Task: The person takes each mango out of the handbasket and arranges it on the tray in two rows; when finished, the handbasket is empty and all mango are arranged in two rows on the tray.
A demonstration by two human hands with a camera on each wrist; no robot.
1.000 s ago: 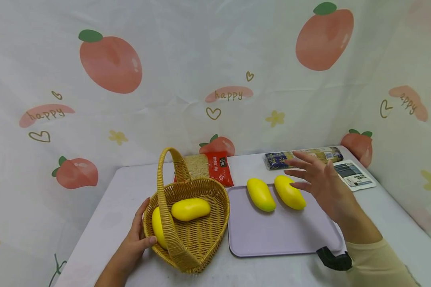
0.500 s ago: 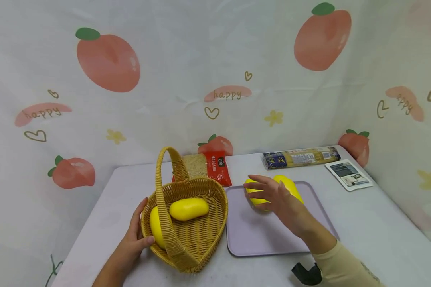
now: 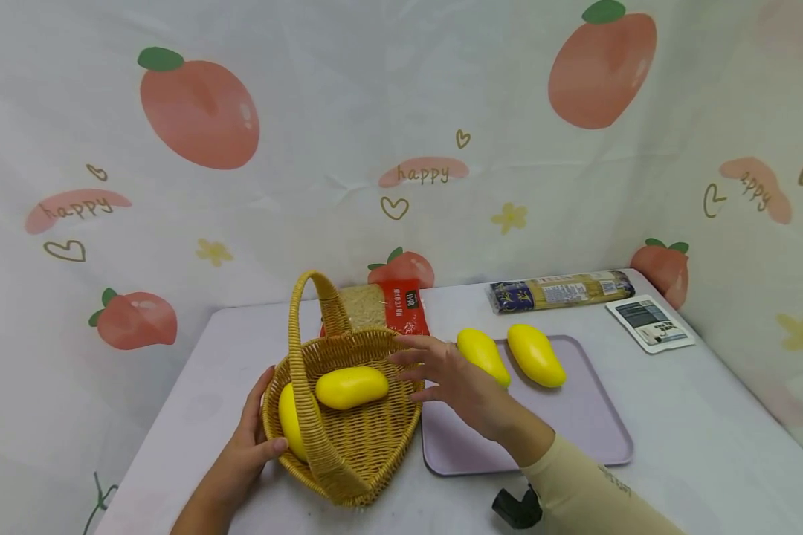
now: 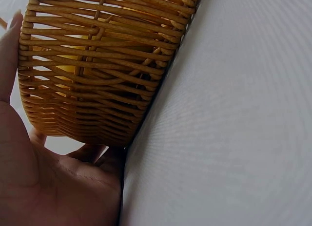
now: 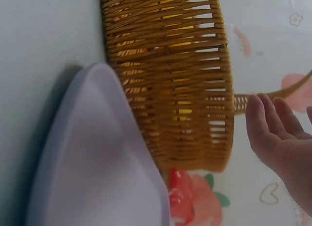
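My left hand (image 3: 244, 449) holds the left side of a heart-shaped wicker basket (image 3: 381, 464), its thumb at the front rim and its fingers along the outer wall. Close up in the left wrist view, the basket's weave (image 4: 102, 65) rests against that hand (image 4: 63, 187). Inside lie two yellow mangoes, one in the middle (image 3: 352, 388) and one at the left (image 3: 291, 420), partly behind the handle. Over the basket's right rim hovers my right hand (image 3: 458, 379), fingers extended and nothing held. Two more mangoes, one nearer (image 3: 483, 357) and one farther right (image 3: 536, 356), lie on a lilac tray (image 3: 575, 438).
The tray stands directly right of the basket. Behind the basket lies a red-and-clear food packet (image 3: 404, 308). A long pack of noodles (image 3: 562, 291) and a white pouch (image 3: 650, 324) lie at the back right. A printed cloth (image 3: 308, 148) hangs behind the table.
My right hand has swept left, from over the right part of the tray across the mangoes to the basket's right rim. The left hand and the basket have stayed put.
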